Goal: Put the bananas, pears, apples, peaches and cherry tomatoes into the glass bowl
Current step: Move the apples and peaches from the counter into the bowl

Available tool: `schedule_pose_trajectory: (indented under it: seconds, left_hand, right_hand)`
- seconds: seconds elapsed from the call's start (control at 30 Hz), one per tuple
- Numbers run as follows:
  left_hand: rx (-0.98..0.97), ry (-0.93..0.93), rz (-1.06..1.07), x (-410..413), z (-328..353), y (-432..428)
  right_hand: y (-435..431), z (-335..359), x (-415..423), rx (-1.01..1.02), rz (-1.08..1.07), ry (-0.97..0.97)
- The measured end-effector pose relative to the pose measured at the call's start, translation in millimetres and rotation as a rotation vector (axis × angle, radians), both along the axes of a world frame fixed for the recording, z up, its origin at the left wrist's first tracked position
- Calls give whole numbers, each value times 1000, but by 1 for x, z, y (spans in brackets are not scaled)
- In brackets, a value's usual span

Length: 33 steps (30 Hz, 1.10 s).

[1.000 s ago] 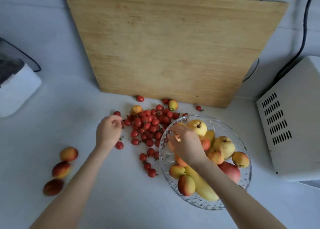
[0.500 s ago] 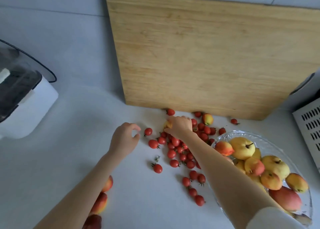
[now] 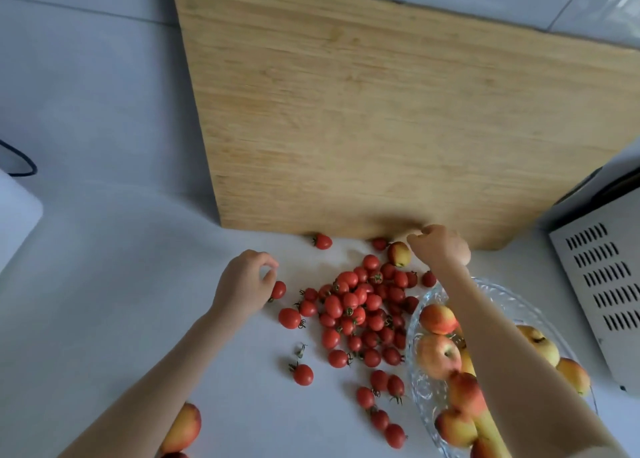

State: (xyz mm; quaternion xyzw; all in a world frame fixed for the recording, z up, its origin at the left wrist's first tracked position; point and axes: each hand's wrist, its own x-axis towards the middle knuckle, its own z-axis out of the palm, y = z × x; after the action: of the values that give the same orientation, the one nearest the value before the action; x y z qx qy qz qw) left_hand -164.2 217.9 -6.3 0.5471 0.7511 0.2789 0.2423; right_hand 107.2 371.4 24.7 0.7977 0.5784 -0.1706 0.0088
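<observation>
Dozens of cherry tomatoes point(image 3: 360, 305) are lying loose on the white worktop point(image 3: 104, 301), bunched just left of the glass bowl point(image 3: 420, 393), with stragglers trailing off to the near side and left. The glass bowl is sitting at near right, already carrying several red-yellow fruits point(image 3: 439, 355) and a yellow pear point(image 3: 540, 345). The left hand point(image 3: 244, 284) is hovering at the left edge of the pile, fingers curled, thumb and forefinger tips almost meeting. A single tomato point(image 3: 278, 290) is touching its fingers, but I cannot tell whether it is being gripped. The right hand point(image 3: 440, 246), its forearm crossing over the bowl, is curling at the foot of the wooden board point(image 3: 381, 128), which is leaning against the far wall. A small yellow-red fruit point(image 3: 399, 254) is lying just left of this hand, and whether the hand is gripping anything is hidden. At near left, a red-yellow peach-like fruit point(image 3: 183, 426) is lying partly behind the left forearm. A vented white appliance point(image 3: 606, 301) is standing right of the bowl.
</observation>
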Motion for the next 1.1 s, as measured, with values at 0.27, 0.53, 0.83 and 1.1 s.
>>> schedule_pose_trajectory:
  seconds: [0.27, 0.53, 0.83, 1.1]
  left_hand:
    - [-7, -5, 77, 6, -12, -3]
    - [-23, 38, 68, 10, -6, -12]
    - [4, 8, -75, 60, 17, -21]
    - [15, 10, -155, 106, 23, -43]
  right_hand:
    - [11, -31, 0, -270, 154, 28]
    - [2, -25, 10, -189, 92, 176]
    - [-135, 66, 71, 98, 415, 220]
    - [-207, 12, 87, 89, 673, -115]
